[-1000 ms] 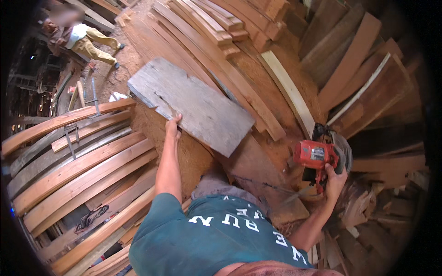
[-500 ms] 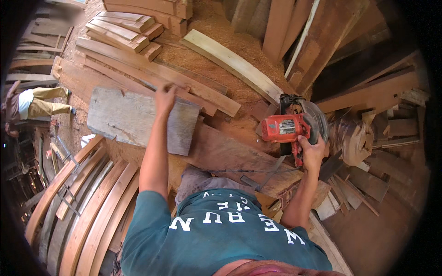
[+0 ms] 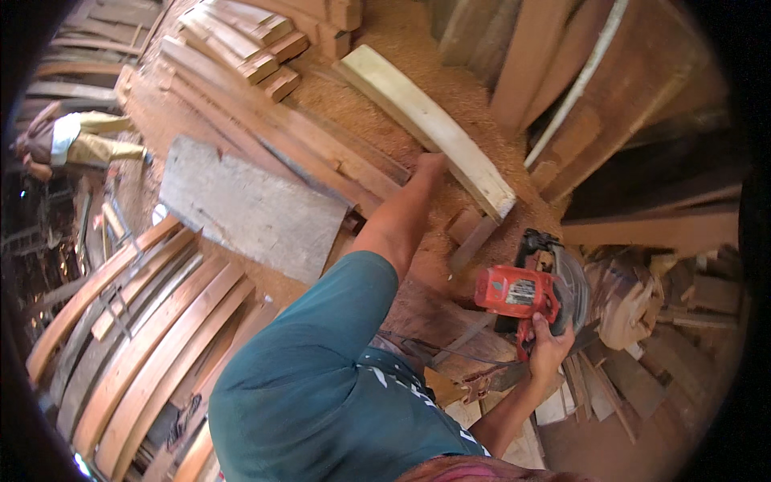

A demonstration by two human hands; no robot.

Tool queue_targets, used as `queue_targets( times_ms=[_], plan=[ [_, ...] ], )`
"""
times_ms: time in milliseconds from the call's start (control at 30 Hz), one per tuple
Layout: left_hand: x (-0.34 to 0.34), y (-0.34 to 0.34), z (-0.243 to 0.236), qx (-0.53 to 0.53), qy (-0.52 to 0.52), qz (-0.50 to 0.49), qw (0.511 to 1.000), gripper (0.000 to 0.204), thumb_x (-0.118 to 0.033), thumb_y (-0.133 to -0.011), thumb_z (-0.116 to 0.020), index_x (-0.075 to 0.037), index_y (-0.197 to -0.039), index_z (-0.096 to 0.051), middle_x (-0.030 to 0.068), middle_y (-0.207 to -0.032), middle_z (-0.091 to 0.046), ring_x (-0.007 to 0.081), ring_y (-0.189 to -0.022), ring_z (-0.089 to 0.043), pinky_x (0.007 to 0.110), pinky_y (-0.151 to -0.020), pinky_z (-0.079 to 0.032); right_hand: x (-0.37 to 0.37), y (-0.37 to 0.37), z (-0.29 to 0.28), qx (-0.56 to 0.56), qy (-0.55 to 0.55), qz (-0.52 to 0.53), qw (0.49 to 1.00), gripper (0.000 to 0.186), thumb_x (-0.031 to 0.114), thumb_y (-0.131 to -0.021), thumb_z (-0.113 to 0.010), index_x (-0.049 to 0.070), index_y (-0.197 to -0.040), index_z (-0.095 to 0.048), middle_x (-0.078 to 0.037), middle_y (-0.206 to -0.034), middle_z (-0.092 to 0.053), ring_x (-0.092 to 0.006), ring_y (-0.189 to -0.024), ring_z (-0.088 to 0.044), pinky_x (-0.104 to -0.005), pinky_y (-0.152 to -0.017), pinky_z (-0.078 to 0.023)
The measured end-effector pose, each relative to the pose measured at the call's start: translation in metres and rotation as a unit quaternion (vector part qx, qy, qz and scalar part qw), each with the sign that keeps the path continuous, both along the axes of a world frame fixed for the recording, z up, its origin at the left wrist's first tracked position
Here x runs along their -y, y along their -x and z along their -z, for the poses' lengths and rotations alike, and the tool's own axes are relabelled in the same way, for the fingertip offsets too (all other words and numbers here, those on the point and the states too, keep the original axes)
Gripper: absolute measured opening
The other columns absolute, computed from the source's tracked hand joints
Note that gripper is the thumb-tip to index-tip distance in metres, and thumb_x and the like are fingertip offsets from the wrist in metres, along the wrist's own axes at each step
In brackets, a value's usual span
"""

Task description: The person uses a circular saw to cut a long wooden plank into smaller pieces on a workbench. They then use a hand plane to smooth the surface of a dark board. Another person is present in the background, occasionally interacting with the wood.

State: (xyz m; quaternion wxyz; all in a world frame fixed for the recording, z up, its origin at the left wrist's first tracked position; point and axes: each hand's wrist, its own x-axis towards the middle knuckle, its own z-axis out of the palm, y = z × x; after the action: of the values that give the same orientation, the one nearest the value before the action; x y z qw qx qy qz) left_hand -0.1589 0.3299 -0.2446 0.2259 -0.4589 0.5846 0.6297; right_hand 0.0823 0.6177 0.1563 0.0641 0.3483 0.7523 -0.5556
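My right hand [image 3: 549, 344] is wrapped around the rear handle of a red circular saw [image 3: 516, 291], with the blade guard on its right side. A dark cord trails left from the saw. Stretched far forward, my left hand [image 3: 431, 164] reaches the near left edge of a pale squared timber [image 3: 434, 128]. Its fingers are hidden, so I cannot tell whether they grip the timber. A weathered grey board [image 3: 249, 210] lies to the left of my left arm, apart from my hands. Under the saw and my arm runs a wide reddish-brown plank [image 3: 450, 309].
Long brown planks [image 3: 297, 132] and a stack of short timbers [image 3: 241, 40] lie at the far left on sawdust. Curved timbers [image 3: 157, 341] fill the near left. Large slabs [image 3: 626, 96] lean at the far right, with offcuts below. Another person [image 3: 84, 140] is at the left.
My left hand has left the grey board and moved right to the pale timber, with my body leaning that way. My right hand keeps its hold on the saw. The whole view has shifted.
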Motion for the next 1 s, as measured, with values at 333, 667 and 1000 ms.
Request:
queue_targets(
  times_ms=[333,667,1000],
  plan=[
    [0.032,-0.067,-0.189,-0.149,0.207,-0.003,0.967,0.033,-0.019,-0.100,-0.065,0.006,-0.121,-0.062,0.0283,-0.117,-0.071,0.0426,-0.113,-0.068,0.046,-0.098,-0.051,-0.013,0.000,-0.006,0.009,-0.021,-0.011,1.000,0.047,0.006,-0.089,-0.078,-0.005,-0.132,-0.064,-0.011,-0.125,-0.069,-0.0209,-0.110,-0.063,-0.0328,-0.102,-0.046],
    [0.175,-0.046,-0.272,-0.209,0.099,-0.105,0.967,0.036,-0.026,-0.105,-0.063,0.005,-0.123,-0.063,0.0163,-0.108,-0.072,0.0246,-0.092,-0.070,0.038,-0.078,-0.060,0.026,0.018,-0.050,-0.044,-0.021,-0.010,0.999,0.028,0.003,-0.090,-0.077,0.001,-0.116,-0.066,-0.002,-0.089,-0.066,-0.0093,-0.066,-0.056,-0.0263,-0.061,-0.044],
    [0.372,-0.227,-0.277,-0.088,0.190,-0.193,0.958,0.028,-0.021,-0.109,-0.056,0.002,-0.124,-0.061,0.0120,-0.108,-0.071,0.0228,-0.090,-0.071,0.036,-0.073,-0.063,0.068,0.024,-0.042,-0.063,-0.017,-0.123,0.990,0.035,0.007,-0.089,-0.079,-0.002,-0.121,-0.068,-0.003,-0.101,-0.072,-0.0102,-0.086,-0.064,-0.0278,-0.079,-0.052]
  ],
)
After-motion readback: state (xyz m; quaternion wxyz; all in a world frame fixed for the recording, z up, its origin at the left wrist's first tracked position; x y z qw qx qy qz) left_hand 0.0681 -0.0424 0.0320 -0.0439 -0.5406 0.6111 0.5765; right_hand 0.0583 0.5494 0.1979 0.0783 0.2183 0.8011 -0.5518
